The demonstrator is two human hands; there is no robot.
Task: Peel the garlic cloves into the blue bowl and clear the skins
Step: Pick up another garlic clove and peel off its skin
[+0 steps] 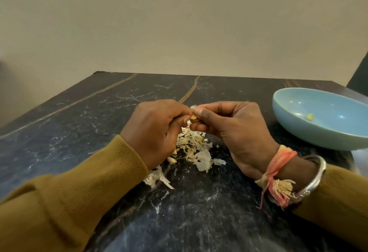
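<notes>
Above the skins, garlic clove pinched between left hand and right hand fingers, blue bowl apart.

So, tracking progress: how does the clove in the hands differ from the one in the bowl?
The held clove is pinched between the left hand and right hand over the skins, partly hidden; the bowl clove lies loose and exposed in the bowl. Both look pale yellow.
</notes>
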